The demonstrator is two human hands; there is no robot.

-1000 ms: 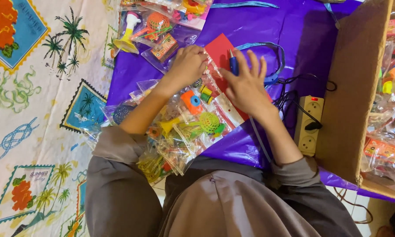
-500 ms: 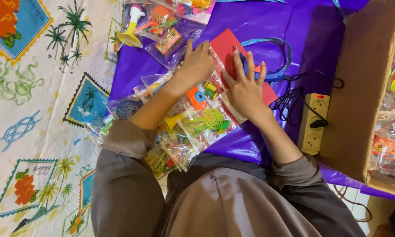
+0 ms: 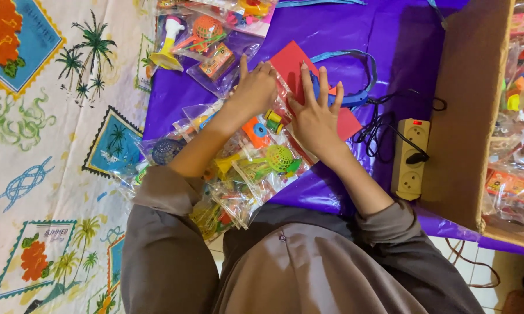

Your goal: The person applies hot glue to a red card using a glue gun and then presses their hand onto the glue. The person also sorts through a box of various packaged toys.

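A purple plastic sheet point(image 3: 355, 35) covers the floor over a mat printed with palm trees point(image 3: 52, 128), and on it both hands press flat on a clear bag of small toys topped by a red card point(image 3: 291, 64). The left hand point(image 3: 255, 88) lies with fingers close together on the bag's upper edge, gripping nothing, while the right hand point(image 3: 315, 116) spreads its fingers wide across the red card, its fingertips touching a blue glue gun point(image 3: 355, 96). Outward lie more clear toy bags point(image 3: 256, 168) under the forearms, a white power strip point(image 3: 410, 157) just right of the right wrist, and a cardboard box point(image 3: 465, 104) beyond it
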